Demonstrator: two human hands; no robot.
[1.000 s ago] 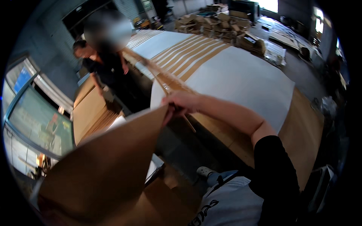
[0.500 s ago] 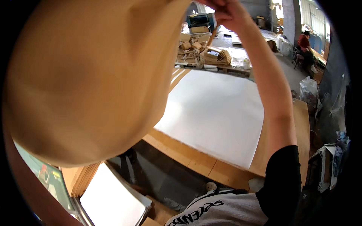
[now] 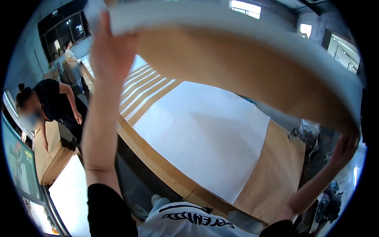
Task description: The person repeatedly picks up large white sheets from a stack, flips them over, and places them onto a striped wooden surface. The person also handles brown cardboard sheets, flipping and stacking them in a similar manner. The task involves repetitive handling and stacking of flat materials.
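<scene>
Large brown board sheet, white along its upper edge, was held overhead and bowed in an arc, spanning from 11 o'clock across the top to 3 o'clock. Its brown underside faced the camera.

Long wooden worktable ran diagonally from 10 o'clock toward 5 o'clock beneath the raised sheet. A big white sheet lay flat on it at centre, one corner pointing toward 6 o'clock. Beyond that, toward 11 o'clock, brown and white strips lay side by side on the tabletop.

Stack of brown boards sat at 9 o'clock. A co-worker in a dark top bent over it, one arm reaching down to the stack. A white panel lay at 8 o'clock, just below the stack. A second person in a light top stood farther off at 10 o'clock, near the windows.

Left hand, arm raised straight up, was at the sheet's left end near 11 o'clock; fingers were blurred, looked wrapped on the edge. Right hand was at 3 o'clock, fingers curled up against the sheet's lower right edge; thumb side hidden, so how firmly it pinched could not be told.
</scene>
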